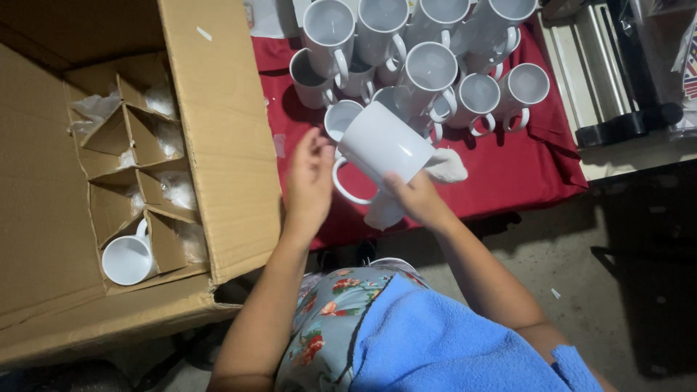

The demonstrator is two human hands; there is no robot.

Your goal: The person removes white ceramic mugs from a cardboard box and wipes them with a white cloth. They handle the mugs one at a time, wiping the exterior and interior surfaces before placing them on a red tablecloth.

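Note:
My right hand (415,197) grips a white mug (381,145) together with a white cloth (444,167), holding the mug tilted above the red-covered table (537,167). The mug's handle points down and to the left. My left hand (308,181) is beside the mug's handle, fingers apart, touching or nearly touching it. Behind the held mug stand several white mugs (432,69), some stacked on others.
A large open cardboard box (218,131) with cardboard dividers sits at left; one white mug (128,258) remains in a cell, plastic wrap in others. A blue towel (443,341) lies on my lap. Metal rails and black objects (624,123) lie at right.

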